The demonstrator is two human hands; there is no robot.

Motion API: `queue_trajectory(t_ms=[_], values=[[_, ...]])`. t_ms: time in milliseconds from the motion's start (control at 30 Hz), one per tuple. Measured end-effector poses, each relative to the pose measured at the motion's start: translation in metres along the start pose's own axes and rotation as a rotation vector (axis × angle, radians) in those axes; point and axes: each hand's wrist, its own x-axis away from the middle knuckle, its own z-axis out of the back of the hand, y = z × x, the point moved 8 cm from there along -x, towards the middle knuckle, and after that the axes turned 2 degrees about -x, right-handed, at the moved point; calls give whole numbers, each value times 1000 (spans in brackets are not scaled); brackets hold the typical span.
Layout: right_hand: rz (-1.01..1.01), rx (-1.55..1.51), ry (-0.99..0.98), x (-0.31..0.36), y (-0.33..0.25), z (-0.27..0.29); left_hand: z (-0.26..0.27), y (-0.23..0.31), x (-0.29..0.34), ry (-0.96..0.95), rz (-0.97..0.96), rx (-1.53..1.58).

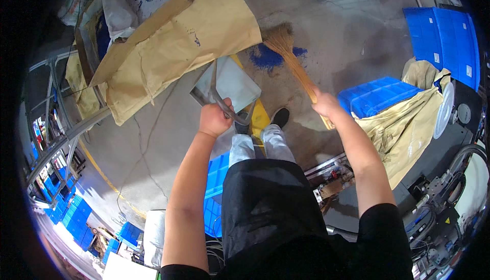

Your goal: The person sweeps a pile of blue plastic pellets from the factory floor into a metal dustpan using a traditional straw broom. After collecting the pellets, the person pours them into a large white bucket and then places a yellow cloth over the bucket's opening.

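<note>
My left hand [214, 119] is closed around the curved handle of a grey dustpan [237, 78], which is low in front of my feet. In my right hand [325, 102] is the wooden-toned handle of a straw broom [293, 65], slanting away to the far left. Its bristles touch the floor beside a scattered patch of blue bits [265, 58]. The patch lies just beyond the dustpan, and the broom head covers part of it.
Brown paper sheeting [189, 40] drapes from a box at the upper left. Blue crates [377, 96] and brown sacking [403, 127] stand to the right, near machinery [441, 224]. A metal rail [74, 127] runs along the left. A cable [145, 147] trails over the floor.
</note>
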Motion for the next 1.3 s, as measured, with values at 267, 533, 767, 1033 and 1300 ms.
queue_trajectory(t_ms=[267,533,767,1033,1300], values=[[-50,102,36,74,63,18,0,-17,15,19,-28,-3],[-127,-86,173,192,101,-35,-1,-7,7,-13,-31,-20],[-176,51,148,197,104,-74,-8,8,-13,-76,-24,-46],[-228,-103,198,210,107,-118,-11,24,-31,-109,-14,13],[-320,-313,79,256,83,-119,-15,26,-35,-110,-15,37]])
